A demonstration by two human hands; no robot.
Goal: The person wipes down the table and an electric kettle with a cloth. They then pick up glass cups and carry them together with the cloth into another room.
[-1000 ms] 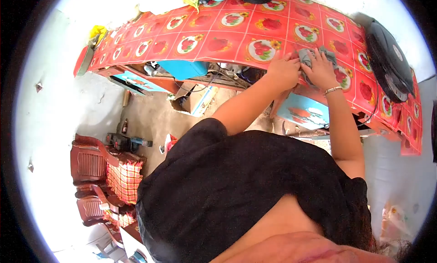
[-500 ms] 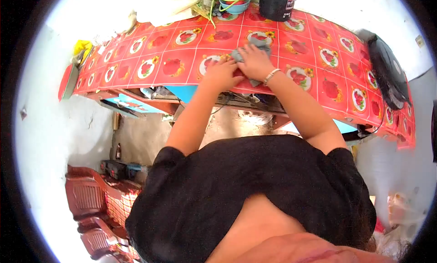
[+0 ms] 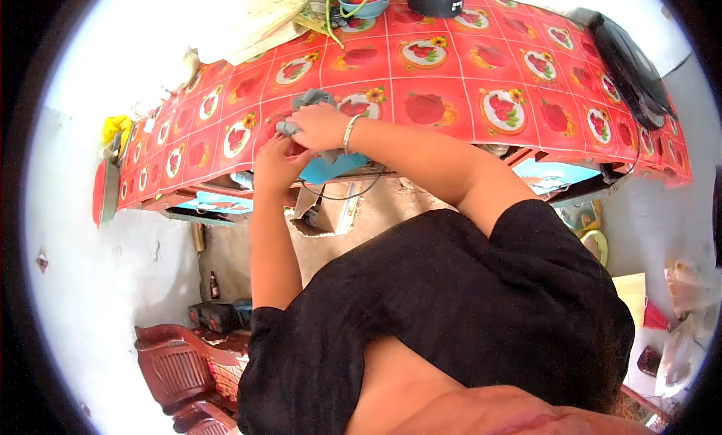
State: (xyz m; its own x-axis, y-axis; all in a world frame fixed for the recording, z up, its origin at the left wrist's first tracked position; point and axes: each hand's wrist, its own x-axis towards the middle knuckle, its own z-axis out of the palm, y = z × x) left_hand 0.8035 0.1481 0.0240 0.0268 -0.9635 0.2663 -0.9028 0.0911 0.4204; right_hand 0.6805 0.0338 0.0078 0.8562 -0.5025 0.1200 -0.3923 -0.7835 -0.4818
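A crumpled grey cloth [image 3: 313, 98] lies bunched on the red, fruit-and-flower patterned tablecloth [image 3: 427, 104], close to the table's front edge. My right hand [image 3: 319, 126], with a bracelet at its wrist, is closed over the cloth, and grey fabric shows above and to the left of its fingers. Just below and to the left, my left hand [image 3: 278, 162] meets it at the table edge. Its bent fingers pinch the cloth's left end, though the fingertips are partly hidden.
At the back stand a blue bowl [image 3: 365, 7] with red and green produce, a black bucket [image 3: 436, 0] and dried husks [image 3: 267, 25]. A round black object [image 3: 630, 70] leans at the right end. Below the table are blue panels [image 3: 553, 175]; brown chairs [image 3: 174, 363] stand lower left.
Both hands have moved left along the tablecloth and nearer its front edge, bringing the grey cloth along. The right arm now reaches across toward the left, and the camera view has shifted.
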